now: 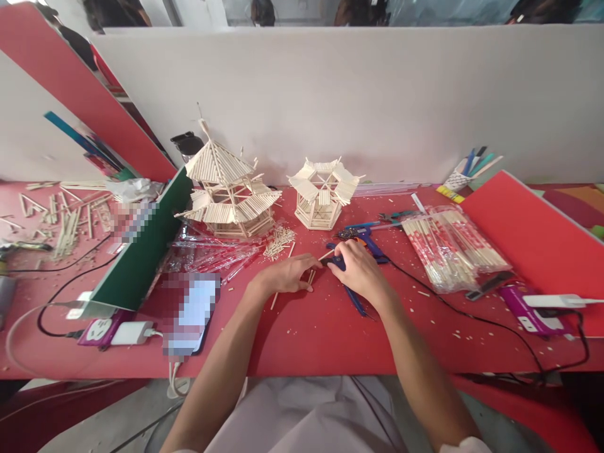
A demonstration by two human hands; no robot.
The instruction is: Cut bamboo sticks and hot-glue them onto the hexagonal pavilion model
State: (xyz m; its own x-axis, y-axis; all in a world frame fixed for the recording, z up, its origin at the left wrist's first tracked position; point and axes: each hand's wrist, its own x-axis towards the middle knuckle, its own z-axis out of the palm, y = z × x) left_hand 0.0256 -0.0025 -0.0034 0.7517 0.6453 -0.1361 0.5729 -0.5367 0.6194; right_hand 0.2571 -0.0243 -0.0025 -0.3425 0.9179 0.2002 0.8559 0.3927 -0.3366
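Note:
My left hand (296, 273) is low over the red table, its fingers closed on a thin wooden stick (326, 255). Short stick pieces (311, 277) show by its thumb, and a longer stick (274, 299) lies partly under the hand. My right hand (357, 267) is closed around blue-handled pliers (353, 301), whose head meets the stick between the hands. Fingers partly hide the jaws. Beyond my hands stands a small six-sided stick pavilion (324, 192). To its left is a taller stick pagoda (226, 189) with a pointed roof.
A blue glue gun (370, 242) lies just beyond my right hand, its cord running right. Bagged chopsticks (450, 245) lie farther right. Cut pieces (279, 242) and plastic wrappers (207, 248) are near the pagoda. A phone (195, 311) lies left; green (141, 251) and red dividers (542, 236) flank the space.

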